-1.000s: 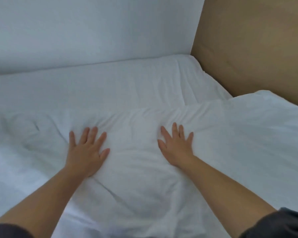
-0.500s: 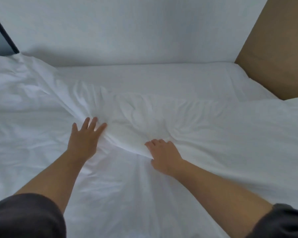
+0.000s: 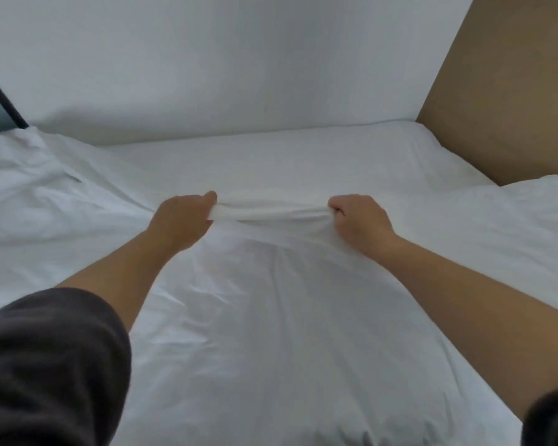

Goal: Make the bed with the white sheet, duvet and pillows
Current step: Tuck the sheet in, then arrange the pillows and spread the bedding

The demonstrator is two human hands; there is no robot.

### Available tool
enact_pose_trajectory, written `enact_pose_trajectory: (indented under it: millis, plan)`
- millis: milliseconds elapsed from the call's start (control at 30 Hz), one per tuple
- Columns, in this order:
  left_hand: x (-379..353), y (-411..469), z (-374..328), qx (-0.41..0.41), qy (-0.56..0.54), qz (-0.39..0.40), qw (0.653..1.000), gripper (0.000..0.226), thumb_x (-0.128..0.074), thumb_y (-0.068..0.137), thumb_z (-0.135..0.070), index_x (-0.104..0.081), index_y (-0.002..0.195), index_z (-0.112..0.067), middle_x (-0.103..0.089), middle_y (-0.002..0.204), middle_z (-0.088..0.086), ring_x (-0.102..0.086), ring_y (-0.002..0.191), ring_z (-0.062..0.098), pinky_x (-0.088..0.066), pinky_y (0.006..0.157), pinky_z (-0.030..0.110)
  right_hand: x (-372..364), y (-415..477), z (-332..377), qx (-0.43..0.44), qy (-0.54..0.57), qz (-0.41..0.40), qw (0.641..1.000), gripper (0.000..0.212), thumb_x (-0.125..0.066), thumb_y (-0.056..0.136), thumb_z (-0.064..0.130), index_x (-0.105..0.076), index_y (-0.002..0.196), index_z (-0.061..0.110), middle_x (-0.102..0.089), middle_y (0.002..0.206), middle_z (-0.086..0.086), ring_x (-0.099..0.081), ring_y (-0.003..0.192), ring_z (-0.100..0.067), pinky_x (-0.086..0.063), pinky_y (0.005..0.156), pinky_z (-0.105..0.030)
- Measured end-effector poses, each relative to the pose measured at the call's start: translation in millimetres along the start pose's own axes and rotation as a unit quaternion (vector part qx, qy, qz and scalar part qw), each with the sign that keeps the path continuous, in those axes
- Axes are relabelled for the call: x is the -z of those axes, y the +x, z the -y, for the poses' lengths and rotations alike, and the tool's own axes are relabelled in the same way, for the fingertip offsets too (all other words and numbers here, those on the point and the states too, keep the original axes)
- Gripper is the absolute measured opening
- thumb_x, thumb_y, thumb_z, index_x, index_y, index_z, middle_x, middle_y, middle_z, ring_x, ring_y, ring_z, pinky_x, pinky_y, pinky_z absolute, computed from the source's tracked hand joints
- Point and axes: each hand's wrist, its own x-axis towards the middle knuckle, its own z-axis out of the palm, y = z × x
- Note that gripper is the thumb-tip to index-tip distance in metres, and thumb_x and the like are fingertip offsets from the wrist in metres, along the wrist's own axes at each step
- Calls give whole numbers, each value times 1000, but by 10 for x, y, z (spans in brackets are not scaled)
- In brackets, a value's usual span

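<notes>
At mid-bed, left hand (image 3: 182,217) and right hand (image 3: 358,218) each grip the duvet (image 3: 271,317) at its far edge — fabric bunched taut between them — over the flat white sheet (image 3: 271,162).

Rumpled white duvet (image 3: 271,317) nearest, its far edge bunched taut above a smooth white sheet (image 3: 287,162).

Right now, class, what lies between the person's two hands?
In the head view, a bunched fold of the white duvet stretches between the left hand and the right hand. Both grip it, with the flat sheet beyond.
</notes>
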Motion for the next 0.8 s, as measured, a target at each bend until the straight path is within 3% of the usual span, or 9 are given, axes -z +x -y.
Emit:
enact_pose_trajectory:
  millis: [67, 167, 333, 400, 500, 567, 600, 667, 800]
  plan:
    - [355, -66, 5, -11, -24, -53, 998, 22, -55, 92, -19, -48, 108, -7, -60, 73, 8, -53, 56, 32, -38, 55, 35, 113, -117, 36, 47, 66, -64, 995, 16, -53, 88, 27, -56, 103, 23, -59, 97, 2, -56, 87, -20, -40, 71, -32]
    - [698, -237, -40, -57, 6, -71, 996, 24, -58, 90, -20, -48, 108, -7, -60, 75, 7, -52, 49, 32, -36, 52, 32, -101, -364, 48, 207, -137, -55, 967, 75, -58, 76, 50, -35, 142, 23, -54, 132, -4, -57, 111, -27, -43, 96, -54]
    - [775, -635, -197, -100, 102, -74, 987, 30, -73, 72, -8, -57, 97, -3, -55, 60, 8, -41, 30, 25, -29, 39, 22, -91, -379, 187, 162, -206, -35, 964, 20, -49, 86, 5, -53, 104, 12, -63, 96, -8, -62, 86, -34, -32, 61, -34]
    - [773, -770, -253, -18, 132, 2, 991, 27, -61, 81, -6, -51, 107, -8, -48, 62, 3, -42, 43, 23, -38, 45, 27, 41, -385, 228, 193, -185, 24, 963, 13, -48, 83, 4, -51, 87, 16, -61, 88, -7, -57, 79, -32, -30, 62, -31]
    - [804, -1051, -514, 10, 119, 216, 969, 37, -48, 89, -18, -49, 126, -20, -61, 96, 4, -61, 86, 25, -48, 71, 30, 123, -531, 252, 179, -97, 267, 942, 20, -49, 79, 2, -47, 69, 18, -59, 87, -9, -50, 81, -25, -35, 65, -28]
    - [609, -1378, -725, -32, 92, 323, 941, 49, -46, 89, -20, -44, 137, -26, -58, 124, 3, -58, 113, 25, -48, 87, 29, -25, -747, 167, 146, -101, 434, 883, 16, -61, 75, 9, -63, 90, 13, -63, 104, -14, -54, 92, -23, -40, 69, -26]
    - [481, -1563, -806, -52, 78, 360, 928, 51, -47, 88, -22, -41, 138, -27, -55, 129, 3, -55, 117, 24, -47, 91, 29, -166, -892, 92, 134, -134, 487, 853, 47, -70, 74, 18, -60, 119, 10, -57, 128, -18, -53, 110, -24, -43, 83, -27]
    - [191, -1898, -832, -68, 51, 410, 908, 56, -53, 88, -25, -35, 140, -28, -48, 136, 1, -52, 121, 21, -45, 96, 32, -536, -1242, -131, 119, -241, 506, 819, 99, -77, 77, 41, -18, 155, 26, -11, 162, -12, -19, 146, -31, -21, 115, -45]
    - [-284, -2259, -644, -98, 108, 342, 928, 88, -68, 77, -19, -21, 151, -30, -35, 149, -1, -38, 135, 22, -34, 108, 34, -1006, -1766, -393, 126, -299, 386, 863, 113, -71, 79, 51, 14, 152, 41, 23, 161, -2, 14, 148, -36, 0, 109, -71]
